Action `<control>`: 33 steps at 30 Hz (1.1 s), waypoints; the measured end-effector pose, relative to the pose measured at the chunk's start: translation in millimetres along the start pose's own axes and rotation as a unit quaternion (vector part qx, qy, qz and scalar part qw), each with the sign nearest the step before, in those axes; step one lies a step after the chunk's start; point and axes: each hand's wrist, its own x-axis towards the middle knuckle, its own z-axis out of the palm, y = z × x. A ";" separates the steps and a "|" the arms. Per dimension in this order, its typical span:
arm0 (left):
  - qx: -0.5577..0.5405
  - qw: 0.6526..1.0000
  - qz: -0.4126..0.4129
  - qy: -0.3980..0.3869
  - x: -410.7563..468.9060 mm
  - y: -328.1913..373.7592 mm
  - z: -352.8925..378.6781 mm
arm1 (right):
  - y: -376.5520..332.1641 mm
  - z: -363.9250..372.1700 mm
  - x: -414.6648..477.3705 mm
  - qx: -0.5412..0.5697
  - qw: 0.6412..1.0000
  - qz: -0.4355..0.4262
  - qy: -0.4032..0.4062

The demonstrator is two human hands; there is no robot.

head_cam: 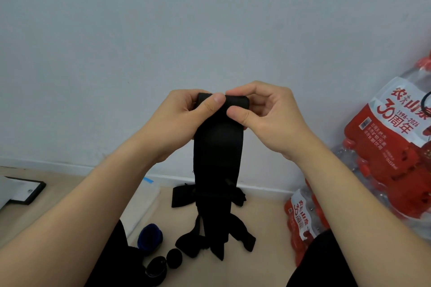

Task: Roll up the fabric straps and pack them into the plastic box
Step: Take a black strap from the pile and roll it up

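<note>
Strap (218,147) vertical, seemingly rolled top uppermost.

- Heap of loose black fabric straps (210,237) lies on the floor, taken as reference.
- Wide black fabric strap (218,142) hangs above the heap. The left hand (179,119) pinches its top left corner and the right hand (265,114) its top right.
- Left of the heap: blue rolled fabric strap (150,236), with two small black rolled straps (174,258) just nearer the person.
- Far left of the heap: flat dark-edged white board (21,191) on the floor.
- Right of the heap: small red-labelled shrink-wrapped bottle pack (300,223), with the large red-labelled bottle pack (384,147) behind it at the wall.
</note>
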 end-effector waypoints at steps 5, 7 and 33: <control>0.006 0.997 0.077 0.019 0.4 0.4 1.7 | -6.4 -1.1 3.7 0.068 0.997 0.034 -0.017; 0.008 0.997 0.077 0.003 -1.0 2.3 2.8 | -5.9 3.3 5.2 0.081 0.990 0.096 -0.058; 0.015 0.996 0.054 0.074 -8.3 7.9 11.6 | -5.7 32.6 0.8 -0.084 0.995 0.030 0.043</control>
